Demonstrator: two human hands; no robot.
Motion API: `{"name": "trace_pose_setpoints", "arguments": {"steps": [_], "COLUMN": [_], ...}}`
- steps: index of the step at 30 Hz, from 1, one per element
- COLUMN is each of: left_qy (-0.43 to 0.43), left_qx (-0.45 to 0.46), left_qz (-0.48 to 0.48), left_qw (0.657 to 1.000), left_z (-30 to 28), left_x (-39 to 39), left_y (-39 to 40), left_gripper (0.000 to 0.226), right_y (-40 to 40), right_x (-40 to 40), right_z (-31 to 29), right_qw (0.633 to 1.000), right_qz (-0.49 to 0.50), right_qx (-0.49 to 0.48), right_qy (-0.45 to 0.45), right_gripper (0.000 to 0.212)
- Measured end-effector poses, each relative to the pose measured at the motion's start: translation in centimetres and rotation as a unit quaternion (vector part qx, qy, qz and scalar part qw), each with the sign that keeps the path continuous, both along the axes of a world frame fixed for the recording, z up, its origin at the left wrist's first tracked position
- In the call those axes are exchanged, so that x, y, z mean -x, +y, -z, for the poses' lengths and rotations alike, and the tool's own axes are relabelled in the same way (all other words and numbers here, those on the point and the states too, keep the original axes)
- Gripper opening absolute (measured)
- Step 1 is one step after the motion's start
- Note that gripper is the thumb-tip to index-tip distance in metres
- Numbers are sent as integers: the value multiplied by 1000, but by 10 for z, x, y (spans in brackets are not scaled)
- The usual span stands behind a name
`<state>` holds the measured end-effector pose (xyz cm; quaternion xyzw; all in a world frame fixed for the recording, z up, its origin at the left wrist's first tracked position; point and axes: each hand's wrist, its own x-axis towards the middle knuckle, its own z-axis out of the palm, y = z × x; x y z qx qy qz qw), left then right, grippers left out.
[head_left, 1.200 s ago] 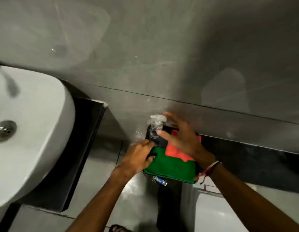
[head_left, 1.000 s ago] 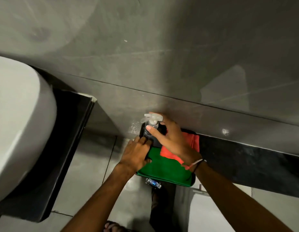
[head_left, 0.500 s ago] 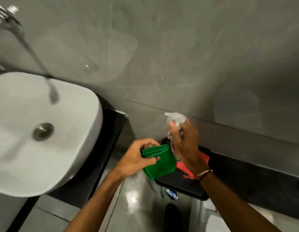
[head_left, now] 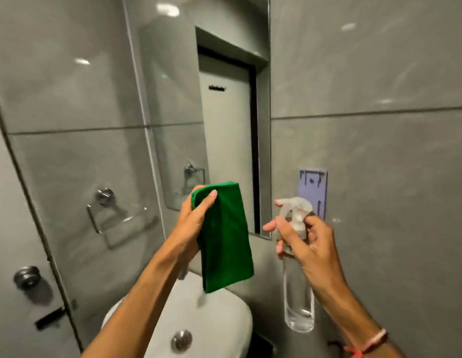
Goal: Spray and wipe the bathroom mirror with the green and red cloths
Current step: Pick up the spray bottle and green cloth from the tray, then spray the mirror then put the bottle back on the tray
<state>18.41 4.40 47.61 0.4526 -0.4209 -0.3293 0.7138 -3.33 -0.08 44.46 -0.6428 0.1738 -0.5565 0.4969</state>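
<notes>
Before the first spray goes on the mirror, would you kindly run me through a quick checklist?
1. Spray bottle held in right hand: ok.
2. Nozzle aimed toward the mirror: ok, it points left at the glass.
3. Finger on the trigger: cannot tell.
4. Liquid in the bottle: cannot tell, it is clear throughout.
5. Green cloth ready in left hand: ok, folded and hanging.
6. Red cloth at hand: not ok, out of view.

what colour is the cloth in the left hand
Plain green. The head view shows the cloth hanging folded from the left hand.
</notes>
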Motion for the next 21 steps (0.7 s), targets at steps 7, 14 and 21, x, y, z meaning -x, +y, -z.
{"name": "trace_pose_setpoints", "arguments": {"steps": [7,14,21], "left_qy": [10,-2,10], "left_qx": [-3,4,4], "left_qz": [20,35,40], "left_qw": [1000,999,999], "left_z": [-106,-130,-134], "left_x": [-19,-19,-18], "left_y": [26,33,23], "left_gripper": [17,17,19], "right_y": [4,3,4], "right_x": [-37,-40,-22], "right_z": [-91,-117,-108], "right_qw": [984,959,926], "right_qz": [98,135,191], "right_qx": [128,231,296], "right_qy": [80,93,134], "right_gripper": [35,39,66]}}
